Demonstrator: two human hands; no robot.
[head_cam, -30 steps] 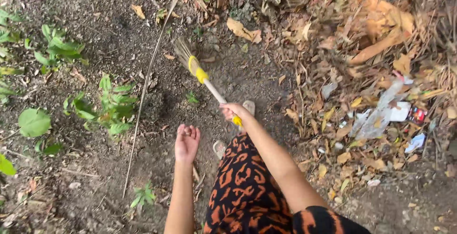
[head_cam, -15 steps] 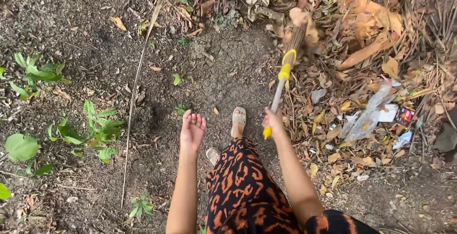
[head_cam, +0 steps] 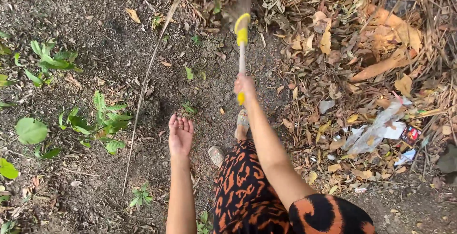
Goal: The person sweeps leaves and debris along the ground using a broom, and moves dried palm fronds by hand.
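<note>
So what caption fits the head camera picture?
Right hand swings a small broom over dirt toward dry leaves; left hand hangs empty.

Green leafy plants (head_cam: 102,120) grow at left on dark soil (head_cam: 95,34), a long thin stick (head_cam: 147,79) lies beside them, and dry leaves (head_cam: 362,48) with plastic litter (head_cam: 376,129) lie at right.

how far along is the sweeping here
Done: the dirt strip left of the feet looks mostly bare, with a few stray leaves. In hand: the right hand grips the broom, bristles out at the litter's edge; the left hand is empty. Left: the dry leaf pile and plastic scraps on the right.
</note>
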